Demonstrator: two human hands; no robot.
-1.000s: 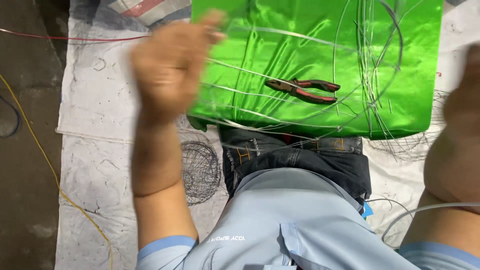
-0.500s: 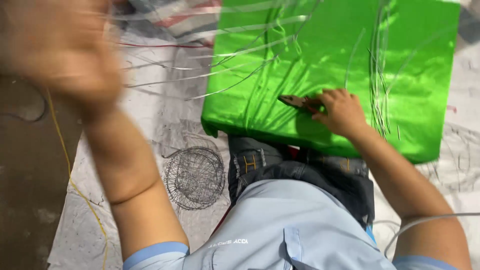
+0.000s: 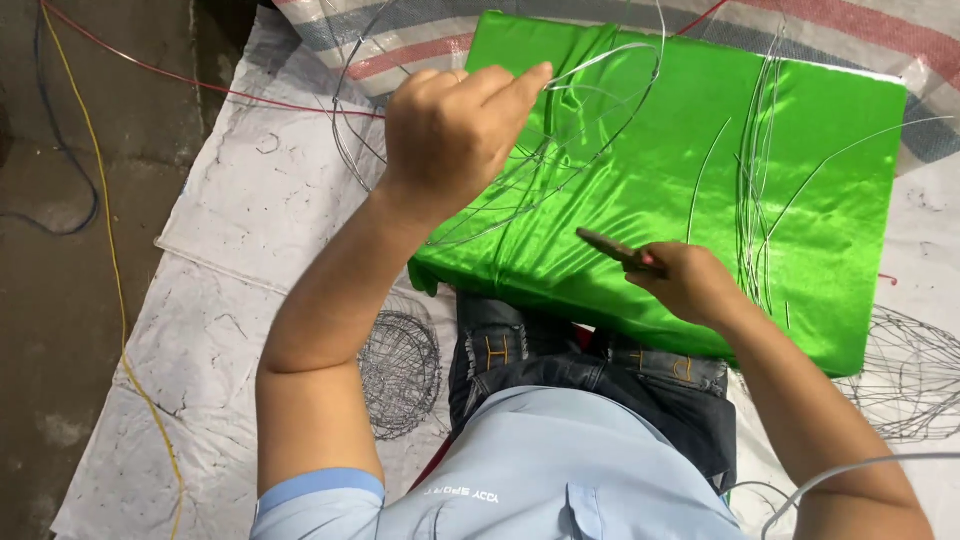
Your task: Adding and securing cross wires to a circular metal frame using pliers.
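Head view, looking down over a light blue shirt [image 3: 560, 470] and dark jeans [image 3: 590, 370] at a shiny green cushion [image 3: 640, 180] lying across the person's lap; the left hand [image 3: 455, 130] is raised above the cushion's left part, its fingers curled together and pinched on a loop of thin silver wire [image 3: 590, 60]; the loop arcs away from the fingertips toward the cushion's far edge and sweeps back down under the wrist, so the hand sits inside the curve; the right hand [image 3: 690, 282] rests low on the near part of the cushion, closed around the handles of a pair of pliers [image 3: 615, 248], whose dark nose points left and slightly away from the body, just clear of the wire loop; the two hands are apart, the left higher and farther out than the right.

On the right part of the cushion lies a bundle of straight silver wire strands [image 3: 755, 190], running roughly from far edge to near edge, with a few loose strands bowing off toward the right; a white woven sheet [image 3: 250, 230] covers the floor under the person; on it, just left of the jeans, sits a small round wire-mesh ball [image 3: 400, 365]; another wire-mesh piece [image 3: 910, 375] lies at the right edge, beside the cushion's near corner; a yellow cable [image 3: 100, 250] and a red cable [image 3: 180, 70] run over the bare floor at the left.
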